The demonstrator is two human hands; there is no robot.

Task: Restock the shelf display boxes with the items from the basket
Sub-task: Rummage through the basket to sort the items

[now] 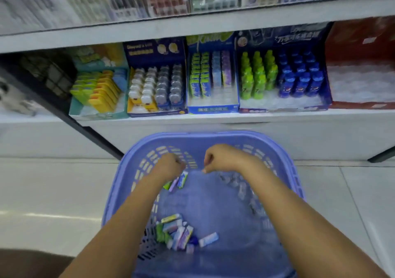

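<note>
Packs (178, 180) are being held in the left grip (171, 165), dangling lengthwise over the basket (213, 135), the matching display box (212, 108) lying straight ahead and higher. The right grip (220, 158) is being curled; whether on anything cannot be told.

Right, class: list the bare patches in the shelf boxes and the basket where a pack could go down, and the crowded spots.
Free: the front strip of the pack box, ahead of its rows; the front strip of the bottle box; the middle floor of the basket, between loose packs and clear-wrapped items. Crowded: the white-and-grey box, full to its front.
</note>
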